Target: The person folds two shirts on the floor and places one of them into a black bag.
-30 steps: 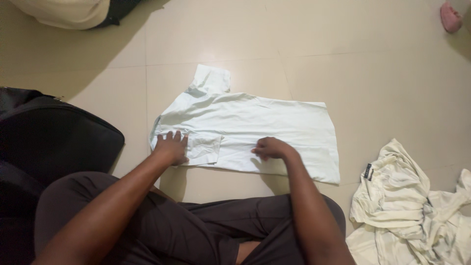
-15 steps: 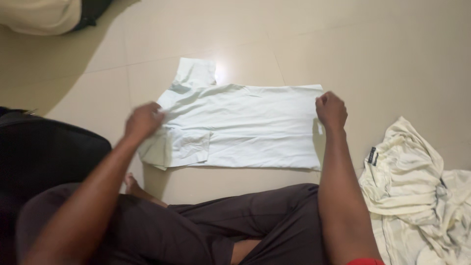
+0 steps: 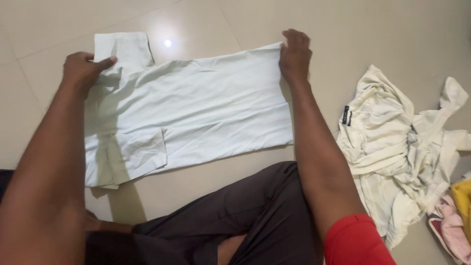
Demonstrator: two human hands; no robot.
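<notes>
On glossy beige floor tiles (image 3: 392, 29): pale folded shirt (image 3: 206, 113), far corners pinched by left hand (image 3: 83, 68) and right hand (image 3: 294, 54); crumpled cream garment (image 3: 392, 147) lying rightward.

By my knee a crumpled cream shirt (image 3: 392, 147) lies on the tiled floor (image 3: 382, 34), with yellow cloth (image 3: 463, 196) and pink cloth (image 3: 451, 233) beside it.

Left hand (image 3: 84, 68) pinching, right hand (image 3: 295, 54) pressing fingers down, both arms outstretched
</notes>
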